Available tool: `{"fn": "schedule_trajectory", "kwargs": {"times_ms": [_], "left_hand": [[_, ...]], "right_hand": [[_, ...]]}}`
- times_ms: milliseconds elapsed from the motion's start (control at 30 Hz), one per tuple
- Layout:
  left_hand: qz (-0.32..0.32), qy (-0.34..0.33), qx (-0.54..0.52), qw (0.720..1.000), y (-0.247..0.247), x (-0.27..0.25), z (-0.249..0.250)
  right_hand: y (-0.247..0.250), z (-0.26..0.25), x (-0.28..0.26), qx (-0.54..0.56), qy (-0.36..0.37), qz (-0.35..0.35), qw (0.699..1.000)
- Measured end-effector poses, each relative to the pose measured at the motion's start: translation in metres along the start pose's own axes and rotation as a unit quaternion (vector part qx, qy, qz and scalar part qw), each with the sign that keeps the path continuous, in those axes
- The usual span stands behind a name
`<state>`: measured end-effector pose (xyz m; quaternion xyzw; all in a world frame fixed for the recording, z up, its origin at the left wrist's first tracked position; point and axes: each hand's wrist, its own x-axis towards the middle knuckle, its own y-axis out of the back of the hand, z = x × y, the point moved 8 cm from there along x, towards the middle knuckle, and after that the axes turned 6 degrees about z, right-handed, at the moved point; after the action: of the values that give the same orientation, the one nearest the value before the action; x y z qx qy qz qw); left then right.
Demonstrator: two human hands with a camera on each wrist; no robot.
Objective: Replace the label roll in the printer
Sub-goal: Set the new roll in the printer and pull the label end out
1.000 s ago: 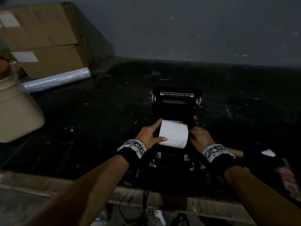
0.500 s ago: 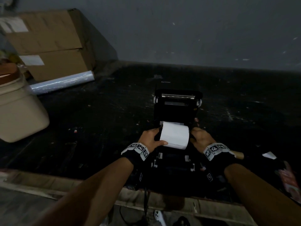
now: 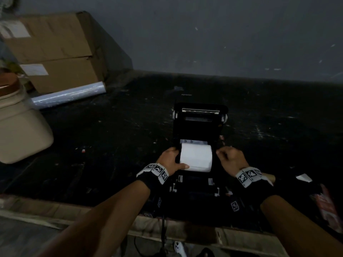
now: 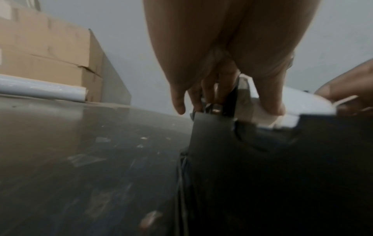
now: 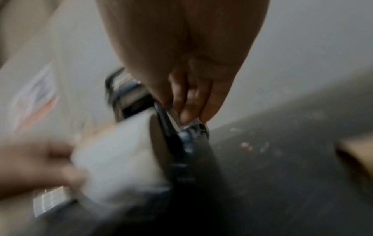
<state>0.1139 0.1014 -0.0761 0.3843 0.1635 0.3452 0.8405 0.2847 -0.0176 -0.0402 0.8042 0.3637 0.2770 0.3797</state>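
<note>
A black label printer (image 3: 199, 127) stands on the dark table with its lid tipped up and back. A white label roll (image 3: 196, 157) lies across its open bay. My left hand (image 3: 176, 158) grips the roll's left end, thumb along the front of the roll; in the left wrist view the thumb (image 4: 270, 103) presses the roll (image 4: 306, 102) and the other fingers reach down beside the printer's left wall (image 4: 212, 127). My right hand (image 3: 222, 154) curls over the printer's right side. In the right wrist view its fingers (image 5: 187, 115) pinch the black guide next to the roll (image 5: 121, 151).
Cardboard boxes (image 3: 55, 52) and a roll of clear film (image 3: 68, 96) sit at the back left, and a beige container (image 3: 20, 130) at the left. A cardboard tube (image 3: 269, 176), a white scrap (image 3: 303, 177) and a red packet (image 3: 328, 206) lie right of the printer. The table's front edge (image 3: 55, 208) is near.
The roll has come down into the printer's bay. My left forefinger, which lay over the roll's top, now sits at its left end. My right hand stays at the printer's right side.
</note>
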Motion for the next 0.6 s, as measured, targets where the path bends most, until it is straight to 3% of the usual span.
{"fn": "schedule_trajectory", "kwargs": {"times_ms": [67,167,300,400,600], "left_hand": [[-0.002,0.005,0.011,1.0,-0.001,0.0,0.001],[-0.012,0.017,0.023,1.0,0.003,0.0,0.004],[0.017,0.023,0.006,1.0,0.019,0.004,0.008],[0.072,0.069,-0.027,0.995,0.03,0.003,0.004],[0.063,0.128,-0.085,0.986,0.015,-0.004,-0.004]], "right_hand": [[0.0,0.006,-0.009,0.015,-0.052,-0.021,0.998],[-0.017,-0.004,-0.022,0.006,-0.037,-0.077,0.996],[-0.023,-0.006,-0.02,0.022,-0.034,-0.069,0.997],[-0.02,-0.006,-0.021,0.034,-0.032,-0.059,0.997],[-0.018,-0.006,-0.024,0.04,-0.053,-0.043,0.997]]}}
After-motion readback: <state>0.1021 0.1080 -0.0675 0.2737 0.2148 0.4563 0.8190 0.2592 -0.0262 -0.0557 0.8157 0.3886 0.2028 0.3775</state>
